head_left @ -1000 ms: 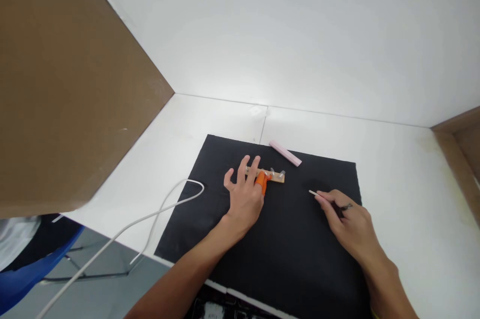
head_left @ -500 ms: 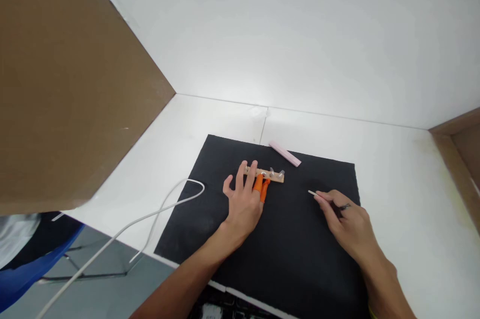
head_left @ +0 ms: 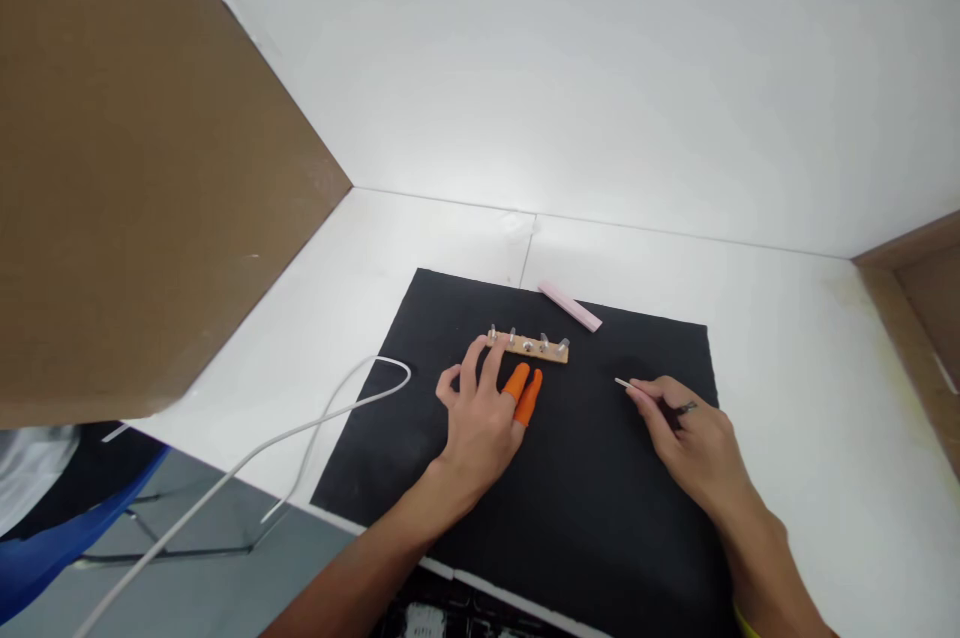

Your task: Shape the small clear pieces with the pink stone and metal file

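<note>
A narrow tan strip (head_left: 553, 352) with several small clear pieces standing on it lies on the black mat (head_left: 600, 478). My left hand (head_left: 481, 418) is just below the strip's left half, fingers apart, holding nothing; two fingertips meet or nearly meet its lower edge. Orange covers sit on two of its fingers. To the right, my right hand (head_left: 694, 438) pinches a thin stick with a pale tip (head_left: 622, 382) pointing left; a dark part shows between the fingers. Beyond the strip, a pink bar (head_left: 570, 306) lies slanted across the mat's far edge.
A white cable (head_left: 300, 430) loops over the mat's left side and hangs off the table edge. A brown panel (head_left: 150, 168) rises at the left, with a white wall (head_left: 600, 68) behind. Blue and dark items (head_left: 90, 518) are at lower left.
My left hand has drawn back slightly toward me and left, uncovering more of the strip and its clear pieces. The right hand has barely moved.
</note>
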A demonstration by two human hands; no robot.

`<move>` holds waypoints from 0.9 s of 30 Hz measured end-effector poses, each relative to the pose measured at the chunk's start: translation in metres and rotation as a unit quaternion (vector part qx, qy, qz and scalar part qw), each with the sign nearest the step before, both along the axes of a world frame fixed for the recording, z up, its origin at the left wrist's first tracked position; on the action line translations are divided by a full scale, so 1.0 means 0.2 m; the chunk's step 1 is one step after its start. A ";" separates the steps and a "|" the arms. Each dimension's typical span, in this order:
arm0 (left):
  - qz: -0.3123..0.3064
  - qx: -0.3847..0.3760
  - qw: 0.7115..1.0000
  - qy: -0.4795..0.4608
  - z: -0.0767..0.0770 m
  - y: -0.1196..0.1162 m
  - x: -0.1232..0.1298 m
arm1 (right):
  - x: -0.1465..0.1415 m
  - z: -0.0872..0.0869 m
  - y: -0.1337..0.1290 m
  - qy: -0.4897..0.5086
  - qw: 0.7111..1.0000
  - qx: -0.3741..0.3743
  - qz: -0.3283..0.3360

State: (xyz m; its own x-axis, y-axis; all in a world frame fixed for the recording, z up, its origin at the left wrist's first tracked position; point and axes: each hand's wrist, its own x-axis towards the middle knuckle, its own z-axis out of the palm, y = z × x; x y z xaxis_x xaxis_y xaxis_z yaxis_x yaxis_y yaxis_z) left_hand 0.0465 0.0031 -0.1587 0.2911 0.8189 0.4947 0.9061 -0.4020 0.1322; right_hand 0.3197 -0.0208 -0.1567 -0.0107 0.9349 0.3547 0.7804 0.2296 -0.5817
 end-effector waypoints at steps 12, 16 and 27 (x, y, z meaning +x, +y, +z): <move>0.018 -0.097 0.993 0.062 -0.02 0.04 0.05 | 0.00 -0.02 0.00 -0.009 1.000 -0.011 0.001; 0.017 -0.099 0.993 0.069 -0.01 0.05 0.05 | 0.00 -0.02 0.01 -0.008 1.000 -0.011 0.001; 0.021 -0.097 0.993 0.068 -0.01 0.09 0.08 | 0.00 -0.02 0.01 -0.001 1.000 -0.019 -0.004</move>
